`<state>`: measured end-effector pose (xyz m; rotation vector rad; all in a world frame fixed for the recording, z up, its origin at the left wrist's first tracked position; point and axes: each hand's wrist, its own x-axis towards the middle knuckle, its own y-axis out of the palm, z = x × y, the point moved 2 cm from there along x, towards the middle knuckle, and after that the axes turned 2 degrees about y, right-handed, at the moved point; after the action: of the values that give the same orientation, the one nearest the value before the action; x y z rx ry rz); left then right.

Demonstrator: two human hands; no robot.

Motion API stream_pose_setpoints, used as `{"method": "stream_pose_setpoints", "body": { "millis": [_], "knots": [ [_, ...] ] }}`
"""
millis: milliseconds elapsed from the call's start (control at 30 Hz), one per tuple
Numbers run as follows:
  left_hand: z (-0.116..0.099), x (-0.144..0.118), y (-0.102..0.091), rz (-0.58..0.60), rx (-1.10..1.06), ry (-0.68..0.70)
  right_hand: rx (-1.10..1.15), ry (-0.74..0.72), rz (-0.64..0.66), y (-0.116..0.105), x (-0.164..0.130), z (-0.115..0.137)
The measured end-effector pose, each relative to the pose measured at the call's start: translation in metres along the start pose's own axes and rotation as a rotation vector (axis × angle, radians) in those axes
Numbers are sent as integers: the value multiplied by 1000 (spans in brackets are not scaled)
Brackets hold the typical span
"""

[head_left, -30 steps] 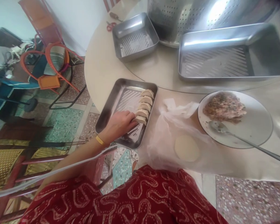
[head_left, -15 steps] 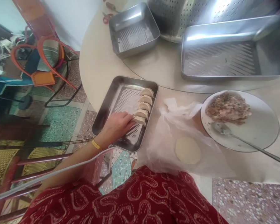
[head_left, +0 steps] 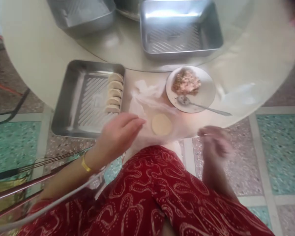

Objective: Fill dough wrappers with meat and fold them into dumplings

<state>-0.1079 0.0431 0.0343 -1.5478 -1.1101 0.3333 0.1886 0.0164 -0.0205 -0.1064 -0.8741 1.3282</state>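
My left hand (head_left: 120,134) hovers between the tray and the dough wrapper, its fingers pressed together with nothing visible in them. Several folded dumplings (head_left: 115,92) lie in a row along the right side of the metal tray (head_left: 56,113). A round dough wrapper (head_left: 161,124) rests flat on a thin plastic sheet (head_left: 144,141), right of that hand. My right hand (head_left: 215,141) is past the table's front edge, below the plate, smeared by motion with its fingers seemingly curled. Minced filling (head_left: 186,82) and a metal spoon (head_left: 206,108) are on the white plate (head_left: 207,88).
Two more deep metal trays stand behind, one at the back left (head_left: 88,24) and one at the back middle (head_left: 177,52). The round table's front edge runs close to my lap. A pale cable (head_left: 64,200) crosses my left arm.
My left hand has let go of the end dumpling and moved right, out of the tray. My right hand has come into view. The camera has turned right.
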Motion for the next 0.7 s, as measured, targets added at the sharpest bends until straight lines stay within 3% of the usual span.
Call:
{"method": "stream_pose_setpoints", "body": {
  "millis": [100,267,533,700],
  "knots": [
    [-28,16,37,150,-105,97,-226,-161,43,22,-14,2],
    [-40,29,78,297,-34,19,-429,-168,107,49,-33,-11],
    [-54,31,93,377,175,-100,-477,-83,177,55,-49,-28],
    [-51,32,95,392,122,-160,-487,-88,201,57,-46,-28]
  ]
}}
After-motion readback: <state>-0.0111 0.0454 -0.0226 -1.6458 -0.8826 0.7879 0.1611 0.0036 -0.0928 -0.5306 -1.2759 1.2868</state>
